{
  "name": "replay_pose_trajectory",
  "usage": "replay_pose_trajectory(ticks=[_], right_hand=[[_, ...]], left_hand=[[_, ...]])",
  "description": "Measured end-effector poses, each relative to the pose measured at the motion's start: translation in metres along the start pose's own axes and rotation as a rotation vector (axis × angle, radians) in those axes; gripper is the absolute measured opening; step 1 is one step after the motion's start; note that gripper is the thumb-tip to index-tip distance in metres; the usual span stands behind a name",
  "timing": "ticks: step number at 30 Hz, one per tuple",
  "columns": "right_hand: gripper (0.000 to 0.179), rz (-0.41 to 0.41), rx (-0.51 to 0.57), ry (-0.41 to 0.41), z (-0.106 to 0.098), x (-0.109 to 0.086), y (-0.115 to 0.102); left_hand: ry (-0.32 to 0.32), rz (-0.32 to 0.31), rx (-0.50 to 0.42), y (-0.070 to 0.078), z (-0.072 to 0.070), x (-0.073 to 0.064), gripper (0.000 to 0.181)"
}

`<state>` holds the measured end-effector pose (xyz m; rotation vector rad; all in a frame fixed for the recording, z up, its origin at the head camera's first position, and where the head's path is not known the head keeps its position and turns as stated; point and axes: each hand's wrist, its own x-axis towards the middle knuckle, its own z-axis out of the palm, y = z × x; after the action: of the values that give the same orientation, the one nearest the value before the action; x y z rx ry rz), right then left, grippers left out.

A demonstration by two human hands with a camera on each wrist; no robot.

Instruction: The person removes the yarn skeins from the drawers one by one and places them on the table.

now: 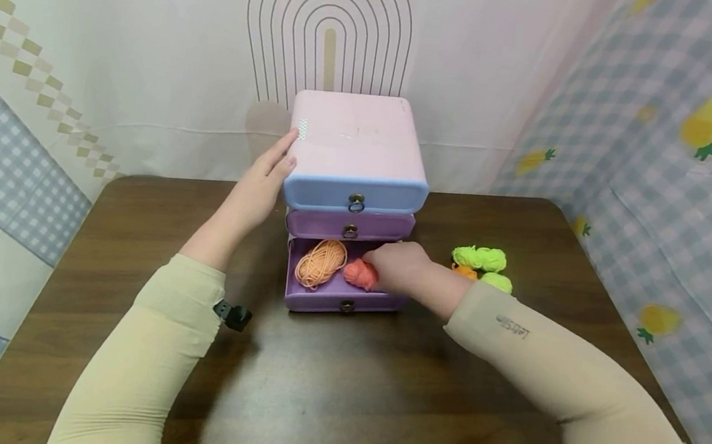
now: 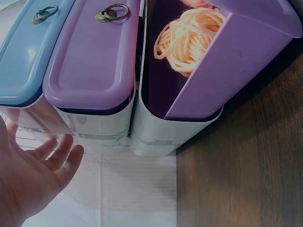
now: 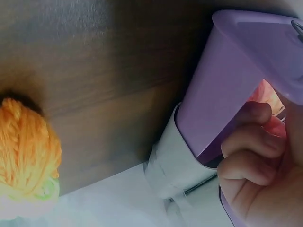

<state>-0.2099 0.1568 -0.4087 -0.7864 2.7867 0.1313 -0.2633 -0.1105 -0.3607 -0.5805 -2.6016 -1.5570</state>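
A small chest of stacked drawers (image 1: 355, 138) has a pink top, a blue drawer front (image 1: 319, 194) and a purple one (image 1: 312, 224) below it. The lowest purple drawer (image 1: 314, 304) is pulled out, with a peach yarn ball (image 1: 322, 264) inside on the left. My left hand (image 1: 263, 186) touches the chest's left side with its fingers loosely extended. Reaching into the lowest drawer, my right hand (image 1: 400, 265) has its fingers curled round a coral-red yarn ball (image 1: 359, 274). Part of that ball is hidden by the hand.
On the brown table (image 1: 323, 394), right of the chest, lie green yarn balls (image 1: 480, 257) and an orange yarn ball (image 3: 28, 146). A patterned white cloth (image 1: 184, 49) hangs behind the table, and a checked cloth (image 1: 681, 200) hangs at the right.
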Motion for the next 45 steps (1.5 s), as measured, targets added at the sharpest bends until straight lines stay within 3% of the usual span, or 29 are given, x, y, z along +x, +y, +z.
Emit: replay_pose_trajectory(ticks=[6, 16, 24, 32, 37, 45], right_hand=[[0.012, -0.007, -0.044, 0.017, 0.000, 0.000, 0.003], [0.015, 0.014, 0.013, 0.049, -0.006, -0.008, 0.002], [0.030, 0.030, 0.105, 0.113, -0.033, -0.043, 0.000], [0.038, 0.088, 0.250, 0.181, -0.055, -0.087, 0.022], [0.036, 0.180, 0.294, 0.150, -0.047, -0.108, 0.044], [0.019, 0.222, 0.243, 0.071, -0.004, -0.124, 0.070]], left_hand=[[-0.004, 0.005, 0.003, 0.001, 0.001, 0.000, 0.058], [-0.002, 0.001, 0.001, 0.001, 0.001, 0.000, 0.057], [0.000, -0.005, 0.004, -0.001, 0.001, 0.001, 0.057], [0.003, -0.008, 0.001, -0.004, 0.001, 0.002, 0.056], [0.000, -0.004, 0.001, -0.004, 0.001, 0.003, 0.056], [-0.002, -0.005, -0.003, -0.001, 0.001, 0.002, 0.056]])
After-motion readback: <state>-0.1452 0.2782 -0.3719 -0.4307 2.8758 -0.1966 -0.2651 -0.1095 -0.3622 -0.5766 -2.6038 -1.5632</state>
